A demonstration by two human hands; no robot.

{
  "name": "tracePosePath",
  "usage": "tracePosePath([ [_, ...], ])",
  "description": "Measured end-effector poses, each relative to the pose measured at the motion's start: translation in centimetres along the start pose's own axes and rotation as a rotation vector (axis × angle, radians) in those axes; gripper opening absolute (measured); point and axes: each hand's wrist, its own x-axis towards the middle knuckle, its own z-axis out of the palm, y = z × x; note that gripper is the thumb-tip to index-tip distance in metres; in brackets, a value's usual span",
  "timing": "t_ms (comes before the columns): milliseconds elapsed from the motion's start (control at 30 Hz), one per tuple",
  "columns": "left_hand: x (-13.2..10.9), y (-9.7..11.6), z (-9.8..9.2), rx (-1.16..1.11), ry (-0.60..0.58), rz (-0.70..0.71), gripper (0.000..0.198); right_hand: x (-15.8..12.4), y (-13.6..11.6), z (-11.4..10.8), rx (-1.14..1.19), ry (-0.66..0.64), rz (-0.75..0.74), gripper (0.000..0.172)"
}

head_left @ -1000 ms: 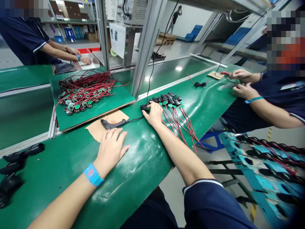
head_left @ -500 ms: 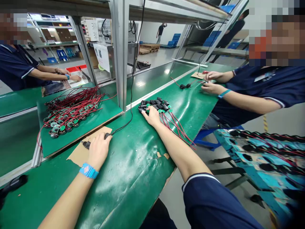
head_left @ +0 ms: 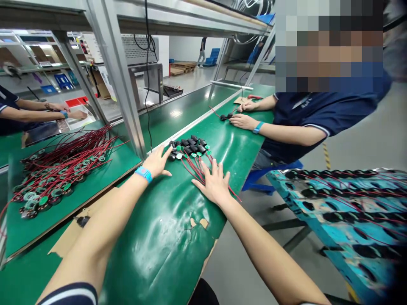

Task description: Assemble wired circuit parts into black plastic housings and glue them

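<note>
A cluster of black cylindrical parts (head_left: 192,146) with small green discs and red wires lies on the green tabletop. My left hand (head_left: 155,163) is open at the cluster's left side, thumb apart and fingertips beside the nearest black parts. Spread flat, my right hand (head_left: 213,183) is open over the red wires (head_left: 193,166) trailing from the cluster. Neither hand grips anything. Behind my left forearm, a dark object (head_left: 83,221) lies on a piece of cardboard (head_left: 68,233), partly hidden by the arm.
A raised green board (head_left: 95,178) at left bears many red-wired round parts. A metal post (head_left: 119,76) and hanging black cable (head_left: 147,84) stand behind. At right, a co-worker's hands (head_left: 244,120) handle black parts; a blue rack (head_left: 292,199) stands lower right.
My left hand has left the black corded object on the cardboard and reached the cluster. My right hand has drawn back from the black parts to the wires. The view has turned right.
</note>
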Motion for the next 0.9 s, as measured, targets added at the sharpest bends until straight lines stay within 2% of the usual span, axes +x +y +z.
tracePosePath([
  [67, 2.9, -1.2, 0.4, 0.038, -0.022, -0.003, 0.114, 0.6, 2.4, 0.2, -0.017, -0.036, 0.035, 0.072],
  [167, 5.3, -1.9, 1.4, 0.075, -0.051, -0.005, 0.098, 2.6, 5.5, 0.2, -0.017, -0.084, -0.019, 0.051],
  [333, 7.2, -0.2, 4.4, 0.059, -0.096, 0.006, 0.086, 6.9, 10.5, 0.3, 0.009, -0.112, -0.127, 0.031],
  [467, 10.4, 2.2, 6.7, -0.002, -0.082, -0.032, 0.086, 11.1, 14.7, 1.0, -0.005, -0.096, -0.11, 0.03],
  [667, 19.2, 5.7, 8.9, -0.137, -0.037, -0.108, 0.089, 17.4, 20.4, 2.2, -0.09, 0.012, 0.019, 0.035],
  [800, 24.1, 7.5, 10.0, -0.233, 0.049, -0.197, 0.098, 21.0, 22.9, 3.8, -0.132, 0.126, 0.098, 0.037],
  [900, 26.1, 7.9, 10.4, -0.3, 0.128, -0.249, 0.107, 22.9, 24.0, 5.0, -0.141, 0.225, 0.132, 0.033],
])
